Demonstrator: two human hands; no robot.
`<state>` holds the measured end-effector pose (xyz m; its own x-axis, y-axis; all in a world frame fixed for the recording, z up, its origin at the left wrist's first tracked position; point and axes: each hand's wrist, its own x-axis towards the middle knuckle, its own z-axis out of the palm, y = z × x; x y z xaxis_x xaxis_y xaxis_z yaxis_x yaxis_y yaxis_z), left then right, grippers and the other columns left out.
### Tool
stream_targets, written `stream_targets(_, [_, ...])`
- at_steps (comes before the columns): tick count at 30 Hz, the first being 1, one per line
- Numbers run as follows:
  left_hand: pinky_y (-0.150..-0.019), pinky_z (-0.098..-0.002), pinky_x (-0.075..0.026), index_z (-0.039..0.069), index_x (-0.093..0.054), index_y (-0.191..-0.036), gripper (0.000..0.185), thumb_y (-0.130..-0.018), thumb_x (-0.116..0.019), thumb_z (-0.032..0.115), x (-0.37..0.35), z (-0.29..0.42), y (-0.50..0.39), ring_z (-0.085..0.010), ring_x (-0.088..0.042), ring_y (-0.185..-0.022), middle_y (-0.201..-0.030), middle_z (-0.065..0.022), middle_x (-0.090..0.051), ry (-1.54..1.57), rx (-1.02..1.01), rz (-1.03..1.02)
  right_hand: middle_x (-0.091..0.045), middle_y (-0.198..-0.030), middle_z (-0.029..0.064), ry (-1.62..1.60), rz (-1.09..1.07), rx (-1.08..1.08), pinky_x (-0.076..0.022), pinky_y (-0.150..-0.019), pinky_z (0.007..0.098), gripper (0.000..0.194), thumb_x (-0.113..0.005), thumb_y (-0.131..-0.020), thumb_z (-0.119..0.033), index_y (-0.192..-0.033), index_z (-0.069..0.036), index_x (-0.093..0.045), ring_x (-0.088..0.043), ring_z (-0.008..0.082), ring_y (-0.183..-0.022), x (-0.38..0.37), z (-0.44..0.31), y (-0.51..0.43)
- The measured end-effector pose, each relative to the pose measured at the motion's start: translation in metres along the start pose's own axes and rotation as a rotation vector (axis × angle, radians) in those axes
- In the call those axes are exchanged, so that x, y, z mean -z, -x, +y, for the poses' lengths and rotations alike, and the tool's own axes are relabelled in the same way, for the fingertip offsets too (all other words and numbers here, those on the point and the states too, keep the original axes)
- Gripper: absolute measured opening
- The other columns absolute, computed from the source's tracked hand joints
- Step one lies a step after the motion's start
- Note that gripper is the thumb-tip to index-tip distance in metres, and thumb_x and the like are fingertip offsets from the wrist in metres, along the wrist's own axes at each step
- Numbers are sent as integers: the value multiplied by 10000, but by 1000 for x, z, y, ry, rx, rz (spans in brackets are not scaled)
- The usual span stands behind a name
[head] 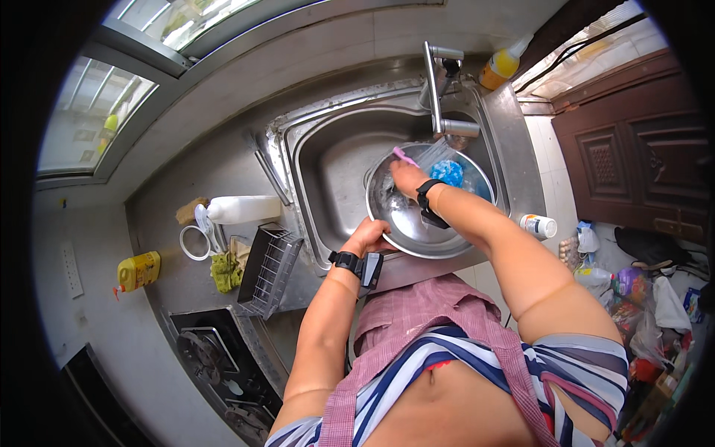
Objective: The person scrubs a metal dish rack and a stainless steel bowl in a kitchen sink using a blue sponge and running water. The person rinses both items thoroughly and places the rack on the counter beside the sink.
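A round stainless steel basin (441, 240) rests over the right part of the sink (341, 184), below the faucet (458, 128), from which water runs. My left hand (368, 237) grips the basin's near left rim. My right hand (408, 177) is inside the basin, at its left side, with a pink handle (405, 156) at its fingers; the handle's other end is hidden. A blue mesh scrubber (447, 172) lies in the basin, right of my right hand. Each wrist wears a black strap with a device.
Left of the sink are a dark dish rack (272, 271), a white bottle (246, 209), a green cloth (226, 274) and a yellow jug (138, 271). A yellow bottle (501, 67) stands behind right; a white bottle (538, 226) is at the right edge. A gas stove (223, 363) lies lower left.
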<state>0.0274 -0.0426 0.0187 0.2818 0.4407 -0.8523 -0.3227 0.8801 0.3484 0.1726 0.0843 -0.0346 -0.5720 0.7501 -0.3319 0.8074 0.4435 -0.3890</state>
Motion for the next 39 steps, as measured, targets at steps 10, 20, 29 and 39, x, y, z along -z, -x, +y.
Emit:
stream_targets(10, [-636,-515,-614,-97,-525,-962,236,-730,-526,-52,24,7,14,-352,-647,-722,-864,-145,-576,-7,47,-71,-599,-986,170,-99,124,783,-483,-852,415,254,-510,-834,-97,-1064,8,-538,-569,342,-999,18,-49,0])
stream_targets(20, [-570,-412,-541,-60,-561,-991,261,-734,-566,-14,40,4,36,-239,-605,-677,-813,-103,-584,-190,-83,-37,-644,-930,137,236,-28,264,-505,-763,456,323,-651,-816,-248,-1063,-63,-553,-644,337,-896,43,18,-25])
stream_targets(29, [-559,-443,-592,-44,-542,-1080,349,-732,-516,-46,59,2,32,-265,-628,-759,-899,-121,-590,-54,-169,127,-632,-1085,273,50,-121,-444,-487,-864,486,403,-335,-948,-250,-1075,12,-613,-611,409,-1021,31,96,29])
stream_targets(39, [-616,-456,-599,-47,-531,-1070,332,-738,-513,-56,40,11,31,-267,-623,-780,-917,-117,-580,-105,-162,68,-184,-1507,309,-335,-64,-90,-260,-1095,529,709,-589,-876,-259,-1490,-145,-254,-261,448,-1376,43,19,61])
